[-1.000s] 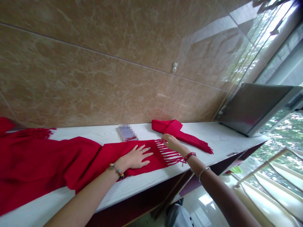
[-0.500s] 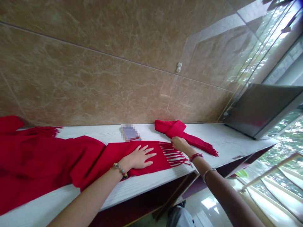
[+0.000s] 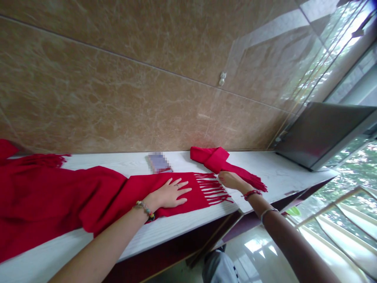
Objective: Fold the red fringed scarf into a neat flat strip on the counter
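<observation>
A red fringed scarf [image 3: 135, 192] lies along the white countertop, flat at its fringed end and rumpled toward the left. My left hand [image 3: 170, 193] rests on the scarf with its fingers spread, pressing the cloth near the fringe. At the tips of the fringe [image 3: 210, 189], my right hand [image 3: 231, 180] is closed, its fingers curled and pointing left; whether a strand is between them is hidden. Just behind my right hand is a second red scarf [image 3: 209, 157], folded over itself, its fringe pointing right.
A blurred-out purple, flat item [image 3: 159, 162] lies behind the scarf. More red cloth with fringe [image 3: 44, 160] is bunched at the far left. A brown tiled wall [image 3: 118, 98] rises behind the countertop [image 3: 250, 204]. A dark grey box-shaped appliance [image 3: 321, 133] stands at the right end.
My right hand has shifted slightly right, from the fringe's back corner toward its tips. My left hand stays spread on the scarf. The whole view has moved a little.
</observation>
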